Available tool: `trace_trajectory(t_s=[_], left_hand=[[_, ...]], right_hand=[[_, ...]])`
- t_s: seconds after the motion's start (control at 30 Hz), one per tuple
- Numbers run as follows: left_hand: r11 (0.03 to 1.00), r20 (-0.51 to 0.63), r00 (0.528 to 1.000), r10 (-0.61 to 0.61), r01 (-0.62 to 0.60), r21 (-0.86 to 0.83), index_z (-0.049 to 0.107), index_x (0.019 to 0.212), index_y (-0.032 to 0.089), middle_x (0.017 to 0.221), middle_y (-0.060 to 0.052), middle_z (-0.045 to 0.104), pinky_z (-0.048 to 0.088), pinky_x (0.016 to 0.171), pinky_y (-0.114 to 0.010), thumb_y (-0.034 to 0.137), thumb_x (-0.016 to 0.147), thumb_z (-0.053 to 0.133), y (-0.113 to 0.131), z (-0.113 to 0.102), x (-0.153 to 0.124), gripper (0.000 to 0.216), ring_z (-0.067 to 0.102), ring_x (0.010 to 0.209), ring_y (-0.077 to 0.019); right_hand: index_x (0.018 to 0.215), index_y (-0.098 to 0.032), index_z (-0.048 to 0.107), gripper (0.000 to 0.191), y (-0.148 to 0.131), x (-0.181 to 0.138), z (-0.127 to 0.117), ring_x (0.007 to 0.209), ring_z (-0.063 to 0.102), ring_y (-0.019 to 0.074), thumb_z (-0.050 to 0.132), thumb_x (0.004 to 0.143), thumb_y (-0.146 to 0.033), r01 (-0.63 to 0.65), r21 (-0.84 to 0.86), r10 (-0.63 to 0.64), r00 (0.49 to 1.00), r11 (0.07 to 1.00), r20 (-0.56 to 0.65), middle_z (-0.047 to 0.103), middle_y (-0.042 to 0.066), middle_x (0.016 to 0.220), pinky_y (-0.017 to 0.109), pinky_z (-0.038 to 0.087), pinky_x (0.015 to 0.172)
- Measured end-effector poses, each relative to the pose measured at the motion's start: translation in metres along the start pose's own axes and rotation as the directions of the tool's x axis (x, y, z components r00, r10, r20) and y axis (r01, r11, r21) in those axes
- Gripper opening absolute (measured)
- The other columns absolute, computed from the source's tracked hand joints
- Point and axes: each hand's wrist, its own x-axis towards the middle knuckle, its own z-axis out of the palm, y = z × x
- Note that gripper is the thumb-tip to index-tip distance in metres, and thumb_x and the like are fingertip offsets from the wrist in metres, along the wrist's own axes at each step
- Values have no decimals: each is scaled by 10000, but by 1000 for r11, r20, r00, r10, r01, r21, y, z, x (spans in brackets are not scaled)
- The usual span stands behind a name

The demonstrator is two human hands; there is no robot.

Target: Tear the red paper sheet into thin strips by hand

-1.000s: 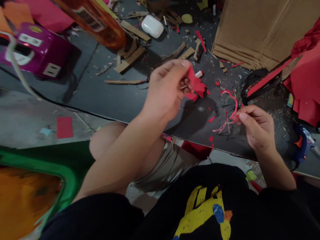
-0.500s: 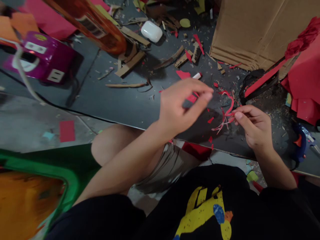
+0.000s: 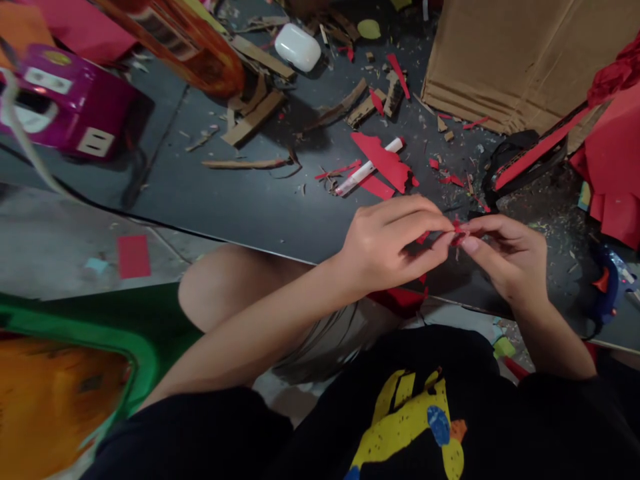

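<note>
My left hand (image 3: 395,243) and my right hand (image 3: 513,260) meet fingertip to fingertip over the table's front edge. Pinched between both is a crumpled red paper strip (image 3: 457,230), mostly covered by the fingers. Just beyond my left hand lie a torn red paper piece (image 3: 383,160) and, partly beneath it, a white marker (image 3: 356,179). Small red scraps (image 3: 453,180) are scattered past the fingertips.
A brown cardboard sheet (image 3: 500,67) stands at the back right, near red paper (image 3: 617,160). A blue glue gun (image 3: 605,287) lies far right. Leftward are an orange bottle (image 3: 200,57), a white case (image 3: 299,48), cardboard offcuts (image 3: 255,119) and a purple power socket box (image 3: 80,100).
My left hand has moved right and down to join my right hand, closing on the red strip. The strip, which hung loose from my right hand, is now bunched between the fingers.
</note>
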Motion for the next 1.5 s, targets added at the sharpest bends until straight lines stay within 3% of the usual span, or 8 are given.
trace_trajectory(t_s=[0.13,0.3,0.5,0.63,0.9,1.17,1.5], left_hand=[[967,72,979,-189,198,-161,634,761,174,724,12,689,497,536,-174,159,826,621,4,-2,2,68,611,591,-74],[863,246,900,-359,420,-280,631,727,160,681,14,652,477,493,-148,146,810,612,5,-7,6,86,576,564,-63],[829,314,874,-371,464,-311,653,738,137,687,9,660,456,483,-112,148,805,619,6,-8,9,76,575,579,-52],[805,345,839,-421,521,-284,668,747,131,695,6,664,449,478,-104,149,799,616,8,-9,10,76,577,583,-50],[857,317,861,-397,472,-208,674,744,148,718,7,689,465,499,-125,143,793,621,7,-8,8,72,599,599,-60],[931,259,917,-303,343,-124,665,736,176,717,7,691,489,531,-158,157,818,608,5,-7,5,102,593,589,-71],[923,223,926,-304,345,-173,650,699,194,693,29,672,451,498,-160,107,780,609,5,-6,5,125,565,563,-60]], right_hand=[[843,-250,721,49,1,-2,1,673,670,119,708,797,-241,89,-142,-91,996,986,-1,752,-31,772,268,555,689],[819,-245,706,52,1,-3,1,678,674,127,656,834,-235,149,-289,-154,988,946,5,750,-29,758,289,544,721],[770,-233,665,79,1,-1,2,594,638,116,632,841,-222,244,-408,-261,965,880,14,709,-36,668,294,508,679],[747,-228,641,95,5,1,3,545,624,115,630,835,-196,383,-483,-422,906,788,29,687,-47,627,296,485,641],[773,-222,626,90,8,3,4,590,666,145,661,826,-158,479,-650,-549,828,589,113,731,-26,670,328,459,687],[789,-245,647,86,9,2,4,607,684,139,638,854,-190,452,-634,-504,857,627,111,736,-47,673,325,475,690],[772,-257,677,97,6,2,5,521,621,122,642,842,-200,395,-482,-438,899,782,27,687,-48,593,317,501,619]])
